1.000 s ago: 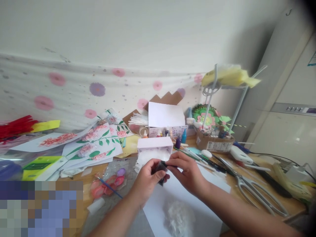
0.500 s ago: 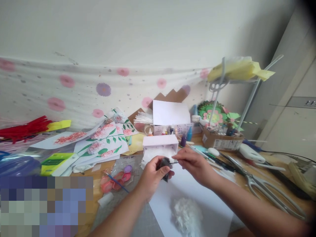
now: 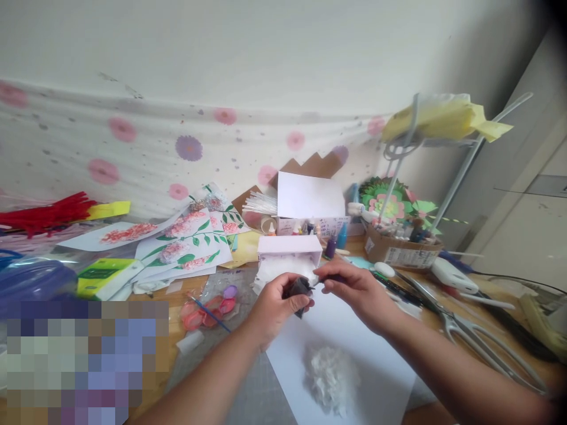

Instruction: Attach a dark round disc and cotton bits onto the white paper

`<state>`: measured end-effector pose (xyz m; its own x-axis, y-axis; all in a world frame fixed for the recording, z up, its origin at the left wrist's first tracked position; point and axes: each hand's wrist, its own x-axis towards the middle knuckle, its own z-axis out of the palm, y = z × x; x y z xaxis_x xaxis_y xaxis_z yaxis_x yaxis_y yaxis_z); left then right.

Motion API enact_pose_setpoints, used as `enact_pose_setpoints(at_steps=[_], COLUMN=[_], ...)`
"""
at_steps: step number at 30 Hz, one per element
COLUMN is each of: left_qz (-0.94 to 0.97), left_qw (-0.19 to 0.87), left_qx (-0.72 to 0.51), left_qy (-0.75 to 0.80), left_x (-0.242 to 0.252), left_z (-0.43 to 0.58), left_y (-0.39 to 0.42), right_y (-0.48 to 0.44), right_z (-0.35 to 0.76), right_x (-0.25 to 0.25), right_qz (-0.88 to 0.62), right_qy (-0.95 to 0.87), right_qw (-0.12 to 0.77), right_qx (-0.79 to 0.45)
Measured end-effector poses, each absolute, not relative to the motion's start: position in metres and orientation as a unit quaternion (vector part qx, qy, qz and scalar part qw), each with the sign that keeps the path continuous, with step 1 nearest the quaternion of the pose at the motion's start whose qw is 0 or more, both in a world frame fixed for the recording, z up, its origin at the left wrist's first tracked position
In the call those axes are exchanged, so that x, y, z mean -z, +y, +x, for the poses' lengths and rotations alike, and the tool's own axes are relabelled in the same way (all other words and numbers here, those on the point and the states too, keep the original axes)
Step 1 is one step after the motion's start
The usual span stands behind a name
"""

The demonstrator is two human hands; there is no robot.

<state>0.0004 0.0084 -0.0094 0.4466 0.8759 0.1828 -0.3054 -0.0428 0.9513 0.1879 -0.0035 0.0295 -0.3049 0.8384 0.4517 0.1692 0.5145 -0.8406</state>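
Observation:
My left hand (image 3: 281, 304) is closed around a small crumpled black bundle (image 3: 297, 287); whether it is a bag or a wad of film I cannot tell. Just to its right, my right hand (image 3: 349, 286) pinches a dark strip (image 3: 319, 281) between thumb and forefinger, close to the bundle's ragged open end. Below both hands a heap of white crumpled shreds (image 3: 330, 378) lies on a white sheet of paper (image 3: 292, 369). Behind the hands stands a white open box (image 3: 290, 245) with white material spilling from its front.
Large scissors (image 3: 478, 342) lie at the right, near a cardboard box (image 3: 401, 254) of supplies. Painted flower papers (image 3: 181, 248) cover the left back. Pink and purple plastic spoons or scoops (image 3: 210, 310) and a blue brush (image 3: 212, 313) lie left of the paper.
My right hand has shifted slightly right relative to the bundle, with the dark strip in its fingers. My left hand keeps its hold. The camera view has tilted a little.

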Motion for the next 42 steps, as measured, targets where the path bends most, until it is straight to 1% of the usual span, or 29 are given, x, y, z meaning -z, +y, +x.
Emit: enact_pose_setpoints(at_steps=[3,6,13,15,17,20,22,24,28,32,34,37,42], left_qz=[0.541,0.526,0.497,0.503,0.51,0.515,0.517,0.526,0.565,0.585,0.586,0.582,0.573], left_qw=[0.654,0.663,0.681,0.679,0.681,0.687,0.688,0.687,0.663,0.633,0.627,0.626,0.64], left_qx=[-0.466,-0.476,-0.483,-0.478,-0.47,-0.459,-0.452,-0.439,-0.425,-0.429,-0.44,-0.458,-0.453], left_qy=[0.251,0.239,0.239,0.239,0.233,0.23,0.237,0.242,0.246,0.268,0.267,0.244,0.241], left_x=[0.009,0.007,0.007,0.007,0.006,0.005,0.005,0.004,0.0,-0.002,-0.001,0.001,0.004], left_z=[-0.001,-0.001,-0.003,-0.003,-0.002,0.0,0.0,-0.001,-0.004,-0.003,-0.003,-0.003,-0.002], left_y=[0.009,0.008,0.009,0.008,0.007,0.005,0.004,0.004,0.004,0.004,0.004,0.004,0.003], right_y=[-0.006,-0.01,-0.013,-0.012,-0.01,-0.009,-0.01,-0.011,-0.014,-0.013,-0.012,-0.012,-0.012], right_z=[0.19,0.189,0.177,0.175,0.175,0.177,0.179,0.182,0.187,0.188,0.187,0.187,0.188], right_x=[-0.031,-0.03,-0.016,-0.015,-0.015,-0.017,-0.019,-0.024,-0.035,-0.033,-0.03,-0.026,-0.023], right_qz=[-0.367,-0.372,-0.379,-0.373,-0.347,-0.322,-0.317,-0.307,-0.279,-0.315,-0.314,-0.291,-0.3], right_qy=[-0.756,-0.803,-0.841,-0.838,-0.837,-0.84,-0.843,-0.853,-0.88,-0.847,-0.84,-0.862,-0.889], right_qw=[0.443,0.373,0.245,0.255,0.309,0.395,0.414,0.409,0.368,0.397,0.395,0.35,0.302], right_qx=[-0.313,-0.279,-0.298,-0.306,-0.288,-0.187,-0.128,-0.102,-0.108,-0.159,-0.199,-0.222,-0.168])
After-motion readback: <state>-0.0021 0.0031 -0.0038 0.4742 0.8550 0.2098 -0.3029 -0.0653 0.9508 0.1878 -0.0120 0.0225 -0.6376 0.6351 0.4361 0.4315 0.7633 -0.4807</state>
